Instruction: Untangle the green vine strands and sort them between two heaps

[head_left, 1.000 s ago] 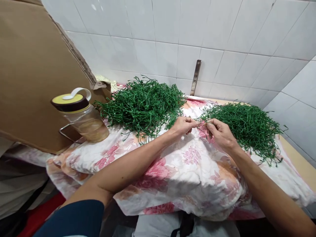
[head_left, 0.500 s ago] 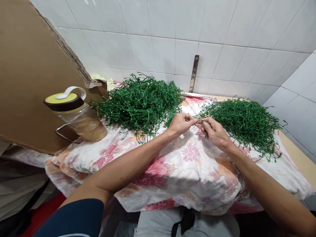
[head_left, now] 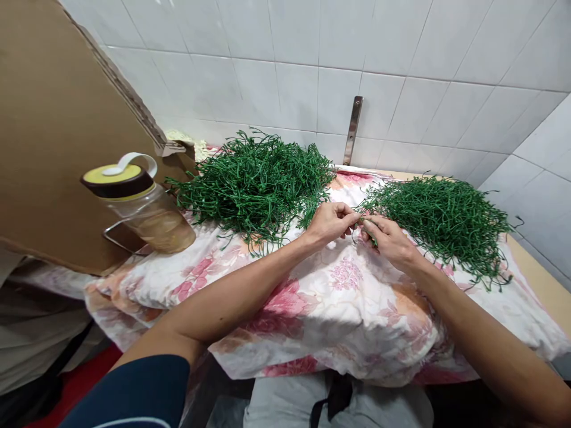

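My left hand (head_left: 331,223) and my right hand (head_left: 389,240) meet fingertip to fingertip above the cloth, between two green piles. Both are closed in a pinch. Thin green stems, like artificial plant sprigs, show at the fingers; a bit of green stem (head_left: 375,241) sticks out under my right thumb. How many stems are held is too small to tell. The larger tangled pile of green stems (head_left: 254,184) lies left of my left hand. A second pile of green stems (head_left: 446,220) spreads behind and right of my right hand.
A floral cloth (head_left: 345,321) covers the table. At left, a drink bottle (head_left: 163,226) with a yellow-topped lid leans in front of a large cardboard box (head_left: 49,137). Behind stands a white tiled wall (head_left: 294,89) with an upright metal strip (head_left: 353,131).
Both hands stay at nearly the same spot, their fingertips shifting slightly against each other. The view has moved a little; the piles look the same.
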